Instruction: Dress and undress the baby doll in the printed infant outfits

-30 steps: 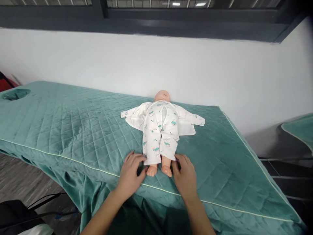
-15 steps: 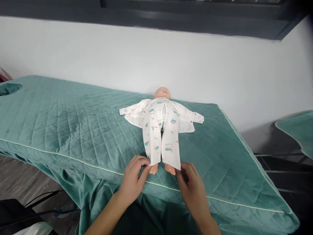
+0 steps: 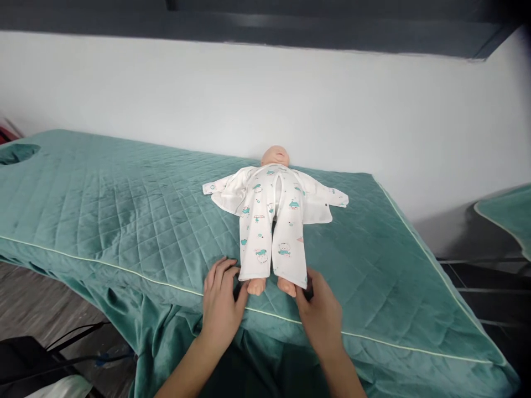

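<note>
A baby doll [image 3: 275, 156] lies on its back on the green quilted bed, its head by the wall and its feet towards me. White printed baby trousers [image 3: 255, 237] are spread over its front and legs, with the bare feet showing below the cuffs. Beneath them a white baby jacket [image 3: 318, 211] is laid out, sleeves stretched to both sides. My left hand [image 3: 223, 301] rests beside the left cuff, thumb and fingers apart, with the thumb close to the foot. At the right cuff, the thumb and fingers of my right hand [image 3: 321, 312] close around the trouser hem.
The green quilted bed [image 3: 145, 221] has a face hole [image 3: 19, 153] at its far left and stands against a white wall [image 3: 207, 99]. A dark ledge [image 3: 265, 27] runs above. Another green-covered piece [image 3: 506, 213] is at the right. A dark object [image 3: 20, 359] sits at lower left.
My left hand has let go of the left trouser cuff and opened beside it. The left trouser leg now lies flatter and slightly further left. My right hand has shifted slightly left.
</note>
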A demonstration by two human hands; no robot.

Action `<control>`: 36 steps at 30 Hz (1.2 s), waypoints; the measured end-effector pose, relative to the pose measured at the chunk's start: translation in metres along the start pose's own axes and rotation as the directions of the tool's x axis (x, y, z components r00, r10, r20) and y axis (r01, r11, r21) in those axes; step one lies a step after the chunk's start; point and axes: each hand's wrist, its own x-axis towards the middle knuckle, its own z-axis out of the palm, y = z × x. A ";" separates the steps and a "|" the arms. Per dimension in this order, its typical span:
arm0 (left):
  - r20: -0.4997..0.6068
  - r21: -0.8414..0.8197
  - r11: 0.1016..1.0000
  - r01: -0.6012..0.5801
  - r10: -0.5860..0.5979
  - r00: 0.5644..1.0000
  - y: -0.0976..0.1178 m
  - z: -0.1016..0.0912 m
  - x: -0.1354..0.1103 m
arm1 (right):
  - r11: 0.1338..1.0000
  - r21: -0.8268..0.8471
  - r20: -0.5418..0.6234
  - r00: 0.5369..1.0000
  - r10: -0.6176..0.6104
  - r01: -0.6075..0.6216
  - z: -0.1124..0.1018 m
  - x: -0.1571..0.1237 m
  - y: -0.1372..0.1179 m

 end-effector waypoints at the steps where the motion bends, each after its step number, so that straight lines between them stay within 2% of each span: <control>1: -0.005 0.036 0.999 0.018 -0.018 1.000 0.002 0.002 0.000 | 1.000 -0.007 -0.006 1.000 0.001 -0.001 0.002 0.000 0.000; 5: -0.008 0.090 0.993 0.075 -0.075 0.997 0.010 0.003 0.003 | 0.999 0.035 0.010 0.999 0.040 -0.041 0.003 -0.003 -0.006; 10: -0.020 0.074 0.993 0.091 -0.090 0.996 0.014 0.005 0.005 | 0.939 0.287 0.130 0.979 0.157 -0.189 -0.008 -0.013 -0.022; 12: -0.024 0.057 0.994 0.097 -0.095 0.995 0.014 0.005 0.004 | 0.911 0.349 0.141 0.973 0.180 -0.219 -0.011 -0.017 -0.024; 17: -0.024 -0.015 0.997 0.081 -0.082 0.996 0.012 0.003 0.004 | 0.889 0.378 0.169 0.963 0.209 -0.259 -0.013 -0.023 -0.018; 19: -0.005 -0.067 0.995 0.069 -0.069 0.998 0.010 0.000 0.004 | 0.915 0.353 0.124 0.979 0.160 -0.194 -0.014 -0.025 -0.017; 21: 0.028 -0.133 0.989 0.066 -0.063 0.998 0.007 -0.004 0.004 | 0.964 0.263 -0.035 0.998 0.049 -0.038 -0.014 -0.027 -0.021; 23: 0.062 -0.194 0.978 0.075 -0.064 0.996 0.006 -0.007 0.005 | 0.984 0.104 -0.166 0.978 -0.125 0.144 -0.014 -0.028 -0.029; 24: 0.077 -0.216 0.973 0.081 -0.066 0.995 0.006 -0.009 0.005 | 0.974 0.022 -0.175 0.960 -0.220 0.227 -0.013 -0.028 -0.035; 27: 0.102 -0.245 0.964 0.101 -0.078 0.992 0.005 -0.011 0.006 | 0.898 -0.138 -0.092 0.897 -0.432 0.418 -0.006 -0.025 -0.051; 30: 0.110 -0.247 0.962 0.113 -0.088 0.990 0.004 -0.011 0.005 | 0.856 -0.216 -0.064 0.868 -0.492 0.469 0.005 -0.019 -0.061; 36: 0.101 -0.223 0.971 0.085 -0.063 0.993 0.001 -0.009 0.004 | 0.860 -0.262 -0.067 0.881 -0.469 0.438 0.017 -0.008 -0.064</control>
